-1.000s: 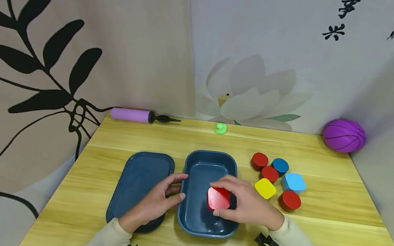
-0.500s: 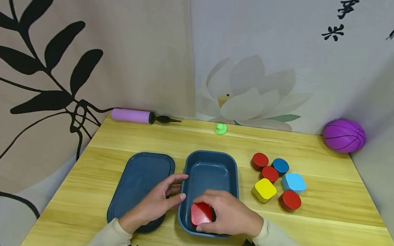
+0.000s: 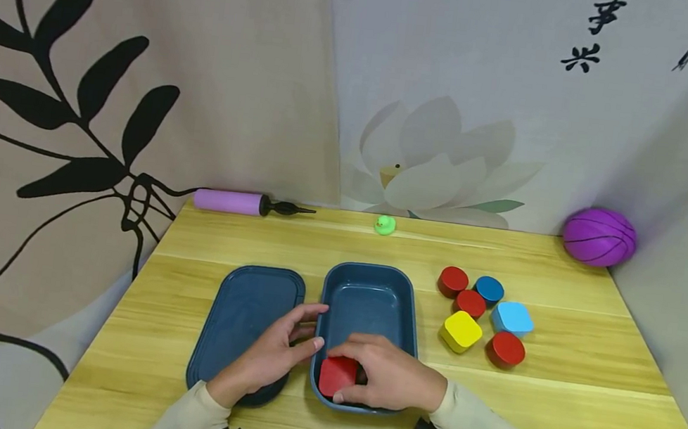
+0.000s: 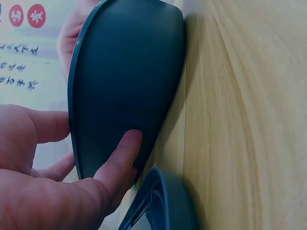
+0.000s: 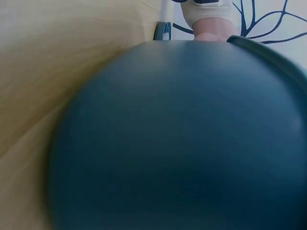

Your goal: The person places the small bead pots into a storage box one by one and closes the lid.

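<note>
1. Pale hangings point(image 3: 260, 56), printed with black leaves and a lotus, stand behind a wooden counter point(image 3: 581, 425) that stretches beneath both sets of fingers.
2. Beyond the left fingers, at the counter's back edge, lies a purple pump point(image 3: 227, 201).
3. Dark blue lid point(image 3: 249, 317): flat on the counter, to the left of the left fingers and partly under that forearm.
4. Left hand point(image 3: 270, 355): fingers relaxed, touching the left side of a dark blue box point(image 3: 368, 306) — they grasp nothing.
5. Red block point(image 3: 336, 378): inside the box's near left corner, pinched between thumb and fingers of the right hand point(image 3: 392, 376).
6. Green duck point(image 3: 384, 225): far beyond the right fingers.
7. Right of the right fingers — outside the box — sit a yellow block point(image 3: 461, 332), three red discs point(image 3: 505, 350), a blue disc point(image 3: 489, 290) and a light blue block point(image 3: 512, 319).
8. Farthest right of the fingers, at the back: a purple ball point(image 3: 600, 236).
</note>
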The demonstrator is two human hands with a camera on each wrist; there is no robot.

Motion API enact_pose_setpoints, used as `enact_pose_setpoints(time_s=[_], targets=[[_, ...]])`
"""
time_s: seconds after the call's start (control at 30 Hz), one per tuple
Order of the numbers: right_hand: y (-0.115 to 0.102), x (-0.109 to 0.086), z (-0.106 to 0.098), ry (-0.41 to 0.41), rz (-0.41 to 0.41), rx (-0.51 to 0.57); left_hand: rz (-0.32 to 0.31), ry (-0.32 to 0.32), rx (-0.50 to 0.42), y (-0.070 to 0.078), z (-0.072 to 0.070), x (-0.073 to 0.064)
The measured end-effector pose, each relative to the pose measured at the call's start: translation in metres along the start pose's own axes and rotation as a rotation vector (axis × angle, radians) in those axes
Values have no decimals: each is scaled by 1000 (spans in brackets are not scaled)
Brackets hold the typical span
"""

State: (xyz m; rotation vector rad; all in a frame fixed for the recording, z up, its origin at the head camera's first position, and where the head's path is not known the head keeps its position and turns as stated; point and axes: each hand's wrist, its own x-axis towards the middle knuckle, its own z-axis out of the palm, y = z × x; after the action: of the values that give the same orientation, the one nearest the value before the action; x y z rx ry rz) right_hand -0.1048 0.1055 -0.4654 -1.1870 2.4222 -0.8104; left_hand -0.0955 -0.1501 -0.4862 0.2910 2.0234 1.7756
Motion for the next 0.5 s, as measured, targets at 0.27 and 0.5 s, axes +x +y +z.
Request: enact_pose_setpoints(time_s=[0.27,0.5], targets=[[1,-2,-3,26,-12,34,3,5,8,0,1,1],[6,-8,-13,128,-71,84,-8,10,0,0,3,3]])
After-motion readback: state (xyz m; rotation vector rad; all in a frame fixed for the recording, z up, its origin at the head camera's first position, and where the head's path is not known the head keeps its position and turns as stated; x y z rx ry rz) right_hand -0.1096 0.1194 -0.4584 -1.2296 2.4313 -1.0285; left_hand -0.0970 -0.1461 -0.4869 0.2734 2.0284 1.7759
